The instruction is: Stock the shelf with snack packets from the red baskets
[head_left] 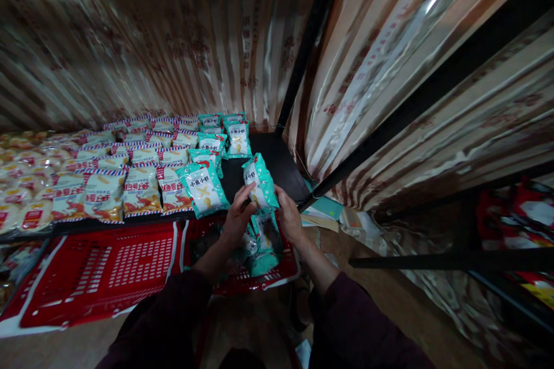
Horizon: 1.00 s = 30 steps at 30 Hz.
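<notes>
A teal and white snack bag (259,183) is held between my two hands, tilted, over the front edge of a black shelf (281,164). My left hand (237,216) grips its left side with the thumb across the front. Against its right edge, the fingers of my right hand (289,216) are pressed, partly hidden behind the bag. Below, a red shopping basket (288,268) holds several more teal snack bags (264,236). On the shelf to the left, more of the same kind stand in rows, the nearest teal bag (202,189) leaning back at the front.
Rows of white and orange snack bags (141,190) and round wrapped packs (32,199) fill the shelf's left part. A second red basket (142,256) sits below. Striped curtain (216,40) hangs behind; a dark metal post (309,52) rises at the corner. Papers (322,213) lie right.
</notes>
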Motion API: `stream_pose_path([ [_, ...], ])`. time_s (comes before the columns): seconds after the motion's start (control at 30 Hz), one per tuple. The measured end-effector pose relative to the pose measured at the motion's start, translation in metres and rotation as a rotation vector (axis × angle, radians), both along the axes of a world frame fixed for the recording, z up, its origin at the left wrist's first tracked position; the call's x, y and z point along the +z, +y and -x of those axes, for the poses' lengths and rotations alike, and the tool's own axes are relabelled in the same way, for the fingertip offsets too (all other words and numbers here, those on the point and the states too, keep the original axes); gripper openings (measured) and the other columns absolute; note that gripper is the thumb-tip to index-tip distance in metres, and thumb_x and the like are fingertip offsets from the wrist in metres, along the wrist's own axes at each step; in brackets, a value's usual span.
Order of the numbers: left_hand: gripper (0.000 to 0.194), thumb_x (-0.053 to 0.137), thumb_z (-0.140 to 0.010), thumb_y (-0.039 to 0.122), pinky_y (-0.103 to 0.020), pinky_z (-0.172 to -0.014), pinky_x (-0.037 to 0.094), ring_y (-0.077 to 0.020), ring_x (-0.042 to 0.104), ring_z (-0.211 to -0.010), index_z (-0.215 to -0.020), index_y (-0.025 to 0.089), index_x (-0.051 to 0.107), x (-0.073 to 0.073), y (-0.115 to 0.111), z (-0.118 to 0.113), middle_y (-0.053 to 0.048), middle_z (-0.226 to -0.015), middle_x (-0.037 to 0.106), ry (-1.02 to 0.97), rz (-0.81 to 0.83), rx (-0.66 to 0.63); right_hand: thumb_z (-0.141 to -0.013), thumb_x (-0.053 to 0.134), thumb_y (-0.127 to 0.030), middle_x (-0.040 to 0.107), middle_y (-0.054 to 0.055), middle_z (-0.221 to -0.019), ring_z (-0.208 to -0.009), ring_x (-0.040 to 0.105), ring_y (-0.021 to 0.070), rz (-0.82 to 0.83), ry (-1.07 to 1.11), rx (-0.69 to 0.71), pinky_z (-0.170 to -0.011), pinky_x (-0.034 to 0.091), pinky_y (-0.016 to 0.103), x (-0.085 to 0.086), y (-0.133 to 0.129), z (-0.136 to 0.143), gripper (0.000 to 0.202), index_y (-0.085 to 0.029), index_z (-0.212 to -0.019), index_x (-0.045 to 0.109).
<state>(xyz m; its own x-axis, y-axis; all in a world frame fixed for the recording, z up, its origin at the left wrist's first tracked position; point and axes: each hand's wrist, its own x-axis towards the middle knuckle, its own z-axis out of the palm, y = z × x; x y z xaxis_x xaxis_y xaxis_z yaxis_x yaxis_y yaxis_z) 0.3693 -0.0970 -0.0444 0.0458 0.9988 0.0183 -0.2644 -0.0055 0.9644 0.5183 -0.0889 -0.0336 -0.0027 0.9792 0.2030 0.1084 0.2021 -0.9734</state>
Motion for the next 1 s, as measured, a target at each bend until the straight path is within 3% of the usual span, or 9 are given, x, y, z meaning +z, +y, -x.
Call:
stream_pose_path([
  [0.1, 0.040, 0.058, -0.083, 0.037, -0.032, -0.095, 0.043, -0.0235, 0.049, -0.119, -0.122, 0.026, 0.060, -0.001, 0.001, 0.004, -0.006, -0.144, 0.037, 0.171, -0.147, 0.046, -0.088, 0.044, -0.056, 0.065, 0.004, -0.120, -0.113, 0.058, 0.0243, 0.049, 0.061, 0.094, -0.099, 0.043, 0.038, 0.003, 0.002, -0.001, 0.049, -0.022, -0.119, 0.061],
  [0.2, 0.035, 0.051, -0.087, 0.035, -0.035, -0.092, 0.046, -0.0203, 0.053, -0.109, -0.119, 0.024, 0.062, -0.002, 0.003, 0.005, -0.008, -0.142, 0.037, 0.325, -0.239, 0.085, -0.083, 0.055, -0.053, 0.066, 0.003, -0.118, -0.108, 0.060, 0.0258, 0.132, 0.107, 0.163, -0.093, 0.047, 0.038, 0.001, 0.005, 0.001, 0.049, -0.022, -0.121, 0.059],
  [0.43, 0.037, 0.043, -0.089, 0.019, -0.038, -0.097, 0.043, -0.0204, 0.047, -0.116, -0.121, 0.024, 0.061, -0.004, 0.009, 0.001, -0.009, -0.144, 0.032, 0.570, -0.331, 0.137, -0.081, 0.061, -0.047, 0.061, 0.004, -0.126, -0.116, 0.055, 0.0249, 0.120, 0.064, 0.019, -0.100, 0.042, 0.038, -0.010, 0.015, 0.007, 0.054, -0.024, -0.129, 0.052],
  [0.73, 0.051, 0.041, -0.082, 0.006, -0.038, -0.101, 0.040, -0.0183, 0.048, -0.110, -0.126, 0.027, 0.057, 0.006, 0.024, -0.004, -0.006, -0.148, 0.029, 0.849, -0.260, 0.129, -0.082, 0.056, -0.053, 0.058, 0.009, -0.130, -0.116, 0.055, 0.0262, 0.112, 0.009, -0.081, -0.101, 0.042, 0.041, -0.035, 0.042, 0.011, 0.062, -0.020, -0.133, 0.048],
  [1.0, 0.054, 0.040, -0.081, 0.005, -0.039, -0.106, 0.035, -0.0226, 0.043, -0.123, -0.129, 0.025, 0.055, 0.011, 0.042, -0.003, -0.008, -0.148, 0.030, 0.945, -0.209, 0.164, -0.082, 0.052, -0.056, 0.061, 0.011, -0.124, -0.112, 0.058, 0.0278, 0.077, -0.069, -0.120, -0.100, 0.042, 0.043, -0.044, 0.067, 0.021, 0.061, -0.017, -0.128, 0.053],
])
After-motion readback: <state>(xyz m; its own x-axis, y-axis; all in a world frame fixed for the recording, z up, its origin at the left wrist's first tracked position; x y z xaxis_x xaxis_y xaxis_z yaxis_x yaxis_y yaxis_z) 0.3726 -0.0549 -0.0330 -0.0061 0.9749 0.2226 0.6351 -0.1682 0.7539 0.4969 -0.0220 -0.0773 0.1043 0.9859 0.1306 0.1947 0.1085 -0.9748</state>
